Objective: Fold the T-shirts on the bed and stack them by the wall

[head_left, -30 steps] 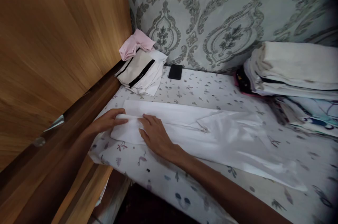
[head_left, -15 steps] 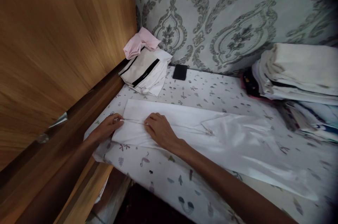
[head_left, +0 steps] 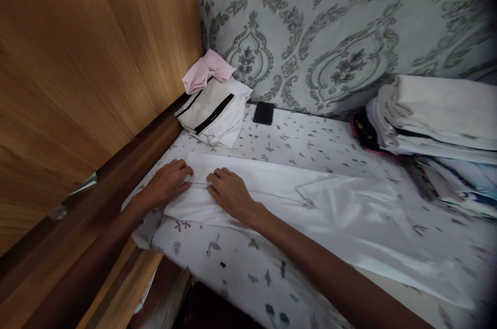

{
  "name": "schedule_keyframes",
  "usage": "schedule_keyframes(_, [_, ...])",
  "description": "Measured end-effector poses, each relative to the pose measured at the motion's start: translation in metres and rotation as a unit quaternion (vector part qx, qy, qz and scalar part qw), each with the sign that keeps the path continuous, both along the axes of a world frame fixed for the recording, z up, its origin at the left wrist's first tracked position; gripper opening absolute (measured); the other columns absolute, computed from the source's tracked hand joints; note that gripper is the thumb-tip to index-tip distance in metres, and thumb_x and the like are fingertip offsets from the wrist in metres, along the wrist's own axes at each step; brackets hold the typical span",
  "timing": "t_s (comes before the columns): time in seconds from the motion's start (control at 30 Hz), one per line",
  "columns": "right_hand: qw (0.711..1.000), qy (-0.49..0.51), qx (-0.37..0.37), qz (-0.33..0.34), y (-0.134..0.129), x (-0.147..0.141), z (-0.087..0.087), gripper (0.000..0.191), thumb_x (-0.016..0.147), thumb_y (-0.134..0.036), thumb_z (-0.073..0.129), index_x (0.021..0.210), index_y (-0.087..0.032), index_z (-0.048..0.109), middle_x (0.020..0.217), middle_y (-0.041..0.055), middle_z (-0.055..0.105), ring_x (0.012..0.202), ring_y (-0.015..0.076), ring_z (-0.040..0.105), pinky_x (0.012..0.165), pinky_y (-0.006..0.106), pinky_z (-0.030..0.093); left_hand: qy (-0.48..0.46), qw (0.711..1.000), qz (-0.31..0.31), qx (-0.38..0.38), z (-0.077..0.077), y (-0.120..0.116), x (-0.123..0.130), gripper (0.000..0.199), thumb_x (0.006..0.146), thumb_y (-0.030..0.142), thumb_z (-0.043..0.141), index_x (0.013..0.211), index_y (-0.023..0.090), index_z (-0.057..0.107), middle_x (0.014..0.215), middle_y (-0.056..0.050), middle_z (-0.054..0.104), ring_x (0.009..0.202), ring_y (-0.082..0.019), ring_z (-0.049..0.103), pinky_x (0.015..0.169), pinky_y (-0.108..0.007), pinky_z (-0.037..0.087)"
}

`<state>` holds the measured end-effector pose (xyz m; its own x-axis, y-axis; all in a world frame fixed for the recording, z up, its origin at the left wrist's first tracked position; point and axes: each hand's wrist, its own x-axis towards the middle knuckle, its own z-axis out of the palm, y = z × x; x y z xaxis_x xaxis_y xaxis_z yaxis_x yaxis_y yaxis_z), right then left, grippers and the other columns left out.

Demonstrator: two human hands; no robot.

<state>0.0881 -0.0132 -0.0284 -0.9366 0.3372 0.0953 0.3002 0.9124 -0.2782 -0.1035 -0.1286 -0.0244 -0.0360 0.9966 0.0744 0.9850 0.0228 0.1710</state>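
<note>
A long white garment (head_left: 279, 181) lies flattened lengthwise across the patterned sheet, with a crease along its middle and a small gathered bit of cloth near its centre. At its left end, my left hand (head_left: 166, 182) curls its fingers over the cloth, thumb and fingertips close together on the crease. Just to the right, my right hand (head_left: 231, 195) pinches the same crease with bent fingers. A short stretch of white cloth shows between the two hands. Some fingertips are hard to make out against the fabric.
A folded beige-and-white garment (head_left: 213, 111) with black stripes lies at the back left, under a pink cloth (head_left: 207, 70). Beside it is a flat black square object (head_left: 263, 113). Folded clothes (head_left: 442, 111) are stacked at right. A wooden panel (head_left: 97, 60) rises along the left.
My left hand has moved right, further onto the garment's end, and its fingers now lie over the cloth. My right hand has shifted slightly left. The view has tilted up a little.
</note>
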Motion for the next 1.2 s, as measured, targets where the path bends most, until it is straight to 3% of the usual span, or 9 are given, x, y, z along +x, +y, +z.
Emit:
schedule_keyframes(0.17, [1.0, -0.016, 0.015, -0.003, -0.001, -0.022, 0.001, 0.017, 0.097, -0.022, 0.053, 0.108, -0.018, 0.066, 0.108, 0.0122, 0.066, 0.105, 0.027, 0.057, 0.076, 0.035, 0.049, 0.104, 0.994, 0.011, 0.023, 0.002, 0.005, 0.005, 0.016, 0.091, 0.015, 0.048, 0.087, 0.02, 0.062, 0.092, -0.008, 0.063, 0.094, -0.024, 0.056, 0.084, -0.037, 0.044])
schedule_keyframes(0.3, [0.999, 0.001, -0.026, -0.04, 0.004, -0.035, -0.004, 0.023, 0.099, -0.018, 0.046, 0.104, -0.02, 0.068, 0.103, 0.0092, 0.067, 0.097, 0.0228, 0.061, 0.072, 0.031, 0.046, 0.072, 0.993, 0.047, 0.084, 0.006, -0.004, 0.015, 0.02, 0.097, 0.02, 0.043, 0.093, 0.019, 0.063, 0.092, -0.009, 0.065, 0.09, -0.023, 0.06, 0.083, -0.036, 0.047])
schedule_keyframes(0.47, [0.986, 0.09, -0.104, -0.095, 0.011, -0.04, -0.005, 0.022, 0.099, -0.027, 0.049, 0.095, -0.02, 0.07, 0.094, 0.0051, 0.067, 0.085, 0.0181, 0.062, 0.073, 0.028, 0.043, -0.056, 0.992, -0.106, 0.027, -0.005, -0.002, 0.027, 0.032, 0.102, 0.034, 0.039, 0.116, 0.019, 0.063, 0.119, -0.011, 0.067, 0.112, -0.023, 0.06, 0.099, -0.036, 0.046])
schedule_keyframes(0.57, [0.979, 0.139, -0.11, -0.099, 0.012, -0.041, -0.003, 0.022, 0.099, -0.028, 0.051, 0.095, -0.02, 0.071, 0.094, 0.0036, 0.065, 0.084, 0.0168, 0.062, 0.075, 0.027, 0.043, -0.05, 0.99, -0.135, 0.005, -0.017, 0.016, 0.02, 0.039, 0.103, 0.039, 0.038, 0.126, 0.017, 0.059, 0.135, -0.015, 0.06, 0.129, -0.027, 0.052, 0.112, -0.045, 0.035])
schedule_keyframes(0.8, [0.989, 0.096, -0.087, -0.068, 0.007, -0.043, -0.009, 0.021, 0.1, -0.025, 0.052, 0.103, -0.02, 0.072, 0.103, 0.0055, 0.066, 0.094, 0.0177, 0.062, 0.077, 0.027, 0.044, -0.008, 0.998, -0.055, -0.042, -0.028, 0.033, -0.015, 0.047, 0.101, 0.052, 0.038, 0.129, 0.021, 0.061, 0.138, -0.013, 0.062, 0.133, -0.032, 0.05, 0.115, -0.056, 0.021])
schedule_keyframes(0.9, [0.992, 0.073, -0.087, -0.058, 0.005, -0.044, -0.015, 0.023, 0.101, -0.026, 0.051, 0.108, -0.021, 0.072, 0.107, 0.0064, 0.067, 0.102, 0.0196, 0.06, 0.078, 0.029, 0.045, -0.02, 0.998, -0.025, -0.051, -0.028, 0.024, -0.023, 0.061, 0.098, 0.06, 0.036, 0.149, 0.028, 0.042, 0.156, -0.011, 0.044, 0.147, -0.03, 0.033, 0.118, -0.055, 0.016])
schedule_keyframes(1.03, [0.996, 0.052, -0.067, -0.017, 0.001, -0.042, -0.013, 0.026, 0.101, -0.032, 0.051, 0.105, -0.02, 0.074, 0.104, 0.0079, 0.067, 0.104, 0.0216, 0.058, 0.078, 0.03, 0.046, -0.032, 0.993, 0.057, -0.099, -0.024, 0.011, -0.041, 0.083, 0.093, 0.066, 0.039, 0.158, 0.016, 0.024, 0.166, -0.016, 0.02, 0.154, -0.031, 0.016, 0.122, -0.053, 0.012])
schedule_keyframes(1.13, [0.997, 0.046, -0.058, 0.034, 0.0, -0.036, -0.009, 0.03, 0.102, -0.029, 0.047, 0.102, -0.018, 0.075, 0.101, 0.0091, 0.066, 0.1, 0.0216, 0.057, 0.082, 0.032, 0.047, -0.057, 0.989, 0.083, -0.109, -0.018, -0.001, -0.056, 0.084, 0.09, 0.063, 0.044, 0.155, 0.013, 0.029, 0.164, -0.018, 0.025, 0.152, -0.032, 0.022, 0.121, -0.052, 0.019])
schedule_keyframes(1.2, [0.994, 0.067, -0.068, 0.061, -0.001, -0.03, -0.01, 0.029, 0.102, -0.025, 0.047, 0.106, -0.017, 0.074, 0.102, 0.0091, 0.067, 0.098, 0.0213, 0.057, 0.086, 0.033, 0.047, -0.088, 0.991, 0.073, -0.063, -0.014, -0.008, -0.059, 0.073, 0.091, 0.056, 0.044, 0.151, 0.014, 0.036, 0.16, -0.016, 0.036, 0.148, -0.03, 0.033, 0.119, -0.047, 0.027])
